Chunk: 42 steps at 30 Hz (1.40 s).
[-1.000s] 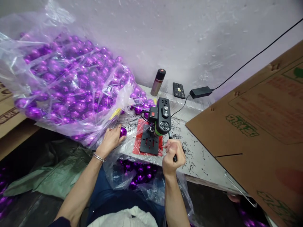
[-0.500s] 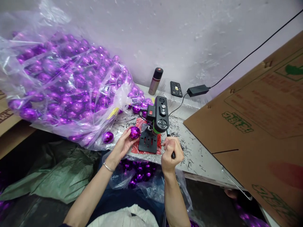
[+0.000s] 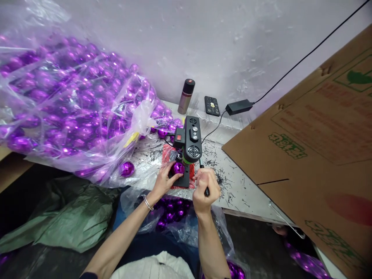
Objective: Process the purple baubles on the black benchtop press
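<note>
My left hand (image 3: 164, 179) grips a shiny purple bauble (image 3: 178, 168) between thumb and fingers. The bauble is over the black base plate (image 3: 183, 181) of a small bench drill press (image 3: 193, 139), just below its head. Wrapped around the press's black lever handle (image 3: 206, 192) is my right hand (image 3: 205, 190), in a fist to the right of the plate. The drill tip is hidden beneath the head. Under the plate lies a red sheet (image 3: 192, 170). Another purple bauble (image 3: 127, 169) rests alone on the table to the left.
A big clear plastic bag (image 3: 136, 120) full of purple baubles fills the left. Behind the press are a spray can (image 3: 186, 97), a phone (image 3: 212, 105) and a power adapter (image 3: 239, 107). A cardboard box (image 3: 314, 147) stands at right. Dark shavings litter the table (image 3: 241, 190).
My left hand has carried its bauble rightwards, from beside the press to over the base plate under the head. My right hand keeps hold of the lever. The view has shifted slightly.
</note>
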{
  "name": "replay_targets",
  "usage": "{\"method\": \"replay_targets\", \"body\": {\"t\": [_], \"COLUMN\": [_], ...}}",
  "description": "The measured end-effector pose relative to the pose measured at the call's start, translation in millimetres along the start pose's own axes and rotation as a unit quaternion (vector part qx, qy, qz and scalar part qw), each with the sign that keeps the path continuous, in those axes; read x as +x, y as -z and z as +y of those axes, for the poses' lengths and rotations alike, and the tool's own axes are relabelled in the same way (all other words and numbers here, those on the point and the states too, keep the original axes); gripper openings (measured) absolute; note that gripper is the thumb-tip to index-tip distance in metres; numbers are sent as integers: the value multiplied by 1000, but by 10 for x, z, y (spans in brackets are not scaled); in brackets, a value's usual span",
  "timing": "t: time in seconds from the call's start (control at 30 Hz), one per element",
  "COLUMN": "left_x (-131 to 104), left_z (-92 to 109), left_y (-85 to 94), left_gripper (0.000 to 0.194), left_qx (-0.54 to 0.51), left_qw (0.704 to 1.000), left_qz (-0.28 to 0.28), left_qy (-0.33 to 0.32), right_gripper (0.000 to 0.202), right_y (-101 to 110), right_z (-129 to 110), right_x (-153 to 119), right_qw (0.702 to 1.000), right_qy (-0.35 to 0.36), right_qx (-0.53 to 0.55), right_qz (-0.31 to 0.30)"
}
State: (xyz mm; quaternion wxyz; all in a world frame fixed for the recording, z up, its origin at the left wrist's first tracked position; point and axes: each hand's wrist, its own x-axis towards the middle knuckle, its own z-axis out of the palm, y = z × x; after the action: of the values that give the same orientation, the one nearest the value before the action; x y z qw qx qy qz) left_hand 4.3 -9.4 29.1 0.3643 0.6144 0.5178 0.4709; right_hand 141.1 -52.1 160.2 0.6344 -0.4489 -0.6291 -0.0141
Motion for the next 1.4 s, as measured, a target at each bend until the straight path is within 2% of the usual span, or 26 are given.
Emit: {"method": "replay_targets", "body": {"t": [0.13, 0.27, 0.43, 0.67, 0.8, 1.4], "left_x": [52, 80, 54, 36, 23, 40], "left_z": [-5, -82, -156, -166, -176, -185], "left_y": [-32, -114, -152, -165, -166, -195], "left_gripper": [52, 55, 58, 55, 54, 55], "left_qx": [39, 60, 72, 99, 112, 82], "left_qw": [997, 994, 993, 989, 985, 988], "left_qz": [-22, -12, -5, 8, 12, 7], "left_qy": [-68, -91, -94, -111, -132, -128], "right_gripper": [33, 33, 34, 35, 36, 40], "right_y": [4, 17, 18, -68, -118, -136], "right_z": [0, -18, 16, 331, 420, 571], "right_x": [-2, 2, -65, -377, -483, -552], "right_qw": [1000, 1000, 1000, 998, 998, 996], "right_qy": [1, 0, 5, 62, 55, 89], "right_qx": [-1, 2, -8, 13, 20, 8], "right_qz": [-5, -14, -11, 1, 19, 16]}}
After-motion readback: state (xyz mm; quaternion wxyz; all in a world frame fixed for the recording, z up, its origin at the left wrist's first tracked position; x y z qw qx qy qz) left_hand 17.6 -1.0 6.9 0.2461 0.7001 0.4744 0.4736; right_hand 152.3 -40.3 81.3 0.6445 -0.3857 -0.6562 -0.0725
